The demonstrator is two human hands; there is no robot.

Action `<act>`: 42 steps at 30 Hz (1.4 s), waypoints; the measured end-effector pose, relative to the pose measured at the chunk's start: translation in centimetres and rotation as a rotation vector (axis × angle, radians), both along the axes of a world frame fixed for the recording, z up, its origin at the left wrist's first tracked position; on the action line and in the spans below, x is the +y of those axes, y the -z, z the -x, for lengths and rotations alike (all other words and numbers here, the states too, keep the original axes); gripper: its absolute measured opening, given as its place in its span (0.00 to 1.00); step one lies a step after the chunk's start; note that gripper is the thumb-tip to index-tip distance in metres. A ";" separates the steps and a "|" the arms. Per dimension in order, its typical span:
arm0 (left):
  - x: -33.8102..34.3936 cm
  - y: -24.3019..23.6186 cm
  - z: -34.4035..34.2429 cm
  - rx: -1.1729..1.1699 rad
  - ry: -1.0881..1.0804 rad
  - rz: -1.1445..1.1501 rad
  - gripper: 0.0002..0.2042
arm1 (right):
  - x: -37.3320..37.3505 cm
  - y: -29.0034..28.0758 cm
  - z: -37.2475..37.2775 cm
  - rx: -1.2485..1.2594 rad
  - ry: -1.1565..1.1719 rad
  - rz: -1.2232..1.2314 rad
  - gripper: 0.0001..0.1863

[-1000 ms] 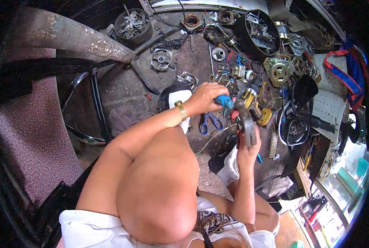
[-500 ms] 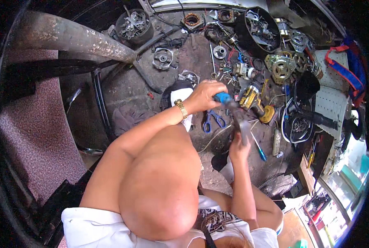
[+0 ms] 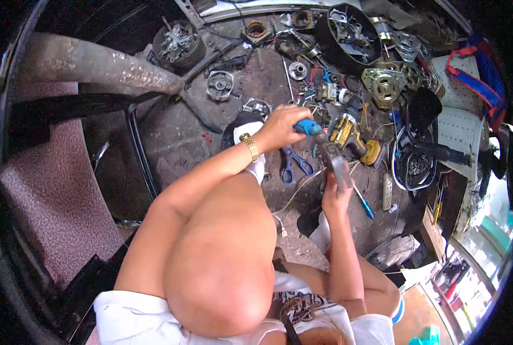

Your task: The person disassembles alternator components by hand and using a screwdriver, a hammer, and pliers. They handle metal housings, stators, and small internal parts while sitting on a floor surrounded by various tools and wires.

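Note:
My left hand [image 3: 285,127], with a gold watch on its wrist, is closed round the blue grip of a hammer [image 3: 336,164]. The hammer's grey metal head points down and right, above my right hand [image 3: 335,200]. Those right fingers are curled and partly covered by the metal head; what they hold cannot be made out. On the floor below my left hand lie blue-handled scissors [image 3: 297,165]. A screwdriver with a blue-green handle [image 3: 367,210] lies just right of my right hand.
A yellow and black cordless drill [image 3: 348,131] lies to the right. Farther off are a black basin [image 3: 348,37] of metal parts, a bucket of scraps [image 3: 179,46], motor housings [image 3: 220,85] and wires. A rusty post [image 3: 95,63] stands at left. My raised knee [image 3: 219,264] fills the near middle.
The hammer was smeared by motion and now shows more sharply, its head still over my right hand. Both hands keep their grip. The whole view has shifted slightly.

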State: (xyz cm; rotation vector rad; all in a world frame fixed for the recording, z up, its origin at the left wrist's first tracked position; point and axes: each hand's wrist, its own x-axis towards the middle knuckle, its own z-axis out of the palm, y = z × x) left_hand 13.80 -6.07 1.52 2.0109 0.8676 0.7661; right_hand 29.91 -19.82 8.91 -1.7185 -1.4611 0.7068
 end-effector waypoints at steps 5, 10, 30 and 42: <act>4.4 -2.7 3.0 -0.160 -0.155 0.441 0.21 | 2.5 -5.5 -0.9 0.471 0.552 0.216 0.19; 9.3 -1.4 6.7 -0.506 -0.069 0.504 0.16 | 3.4 -5.4 -2.8 0.482 0.511 0.089 0.20; 6.3 0.1 5.3 -0.342 -0.210 0.444 0.20 | 5.6 -3.3 0.0 0.590 0.342 0.175 0.23; 6.7 0.8 5.9 -0.425 -0.142 0.561 0.17 | 7.8 -3.0 0.4 0.484 0.092 0.200 0.19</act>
